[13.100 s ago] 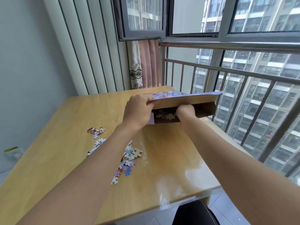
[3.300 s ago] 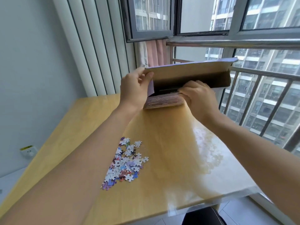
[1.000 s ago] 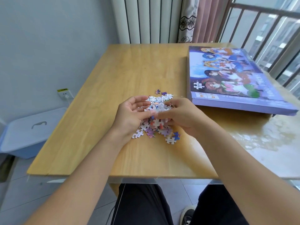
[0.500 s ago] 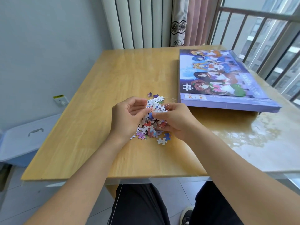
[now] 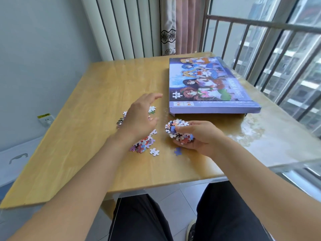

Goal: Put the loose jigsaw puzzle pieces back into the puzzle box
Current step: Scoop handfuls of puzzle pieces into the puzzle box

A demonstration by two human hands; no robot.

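1. The wooden table [image 5: 97, 94] stands in a corner of the room, with a pale wall [image 5: 34, 49] on its left, white vertical slats [image 5: 125, 26] and a pink curtain [image 5: 185, 25] behind it, and a metal railing [image 5: 271, 54] before the window on its right.
2. A wall socket [image 5: 45, 118] shows low on the wall, and a white bin lid [image 5: 15, 159] lies below the table's left edge.
3. The puzzle box [image 5: 206, 84] lies flat and closed on the far right part of the table; what is inside cannot be seen.
4. Its long axis runs from the person toward the curtain, and the short end faces the hands.
5. The right hand [image 5: 199, 138] curls around a handful of puzzle pieces [image 5: 177, 129], just before the near end of the box.
6. The left hand [image 5: 140, 115] is spread and relaxed above the loose pile of pieces [image 5: 142, 145] on the table.
7. Two single pieces lie near the pile, one white piece [image 5: 154, 151] and one blue piece [image 5: 177, 151].
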